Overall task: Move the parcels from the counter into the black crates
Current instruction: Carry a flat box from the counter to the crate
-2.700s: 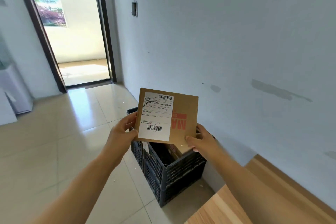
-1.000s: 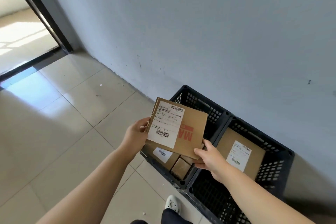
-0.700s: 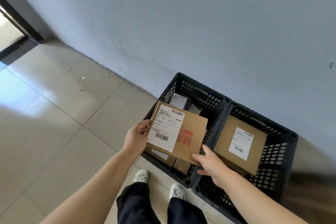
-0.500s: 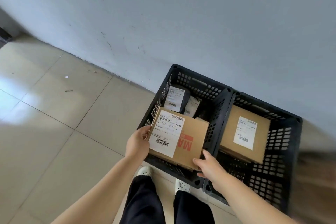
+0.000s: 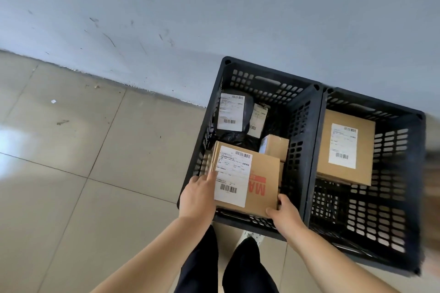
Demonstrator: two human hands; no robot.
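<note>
Both hands hold a flat brown cardboard parcel (image 5: 262, 183) with a white label and red letters, low inside the left black crate (image 5: 302, 112). My left hand (image 5: 197, 195) grips its left edge, and my right hand (image 5: 284, 214) grips its near right corner. Behind it in this crate lie a black bagged parcel (image 5: 232, 114) with a white label and a small brown box (image 5: 275, 146). The right black crate (image 5: 414, 173) holds another brown labelled parcel (image 5: 345, 147).
The two crates stand side by side on the beige tiled floor (image 5: 83, 185) against a grey wall (image 5: 214, 7). My legs and a white shoe (image 5: 252, 236) are just in front of the left crate. A blurred wooden edge (image 5: 432, 173) shows at the far right.
I walked up to the crates and looked down. The parcel went from chest height down into the near part of the left crate, both hands still on it.
</note>
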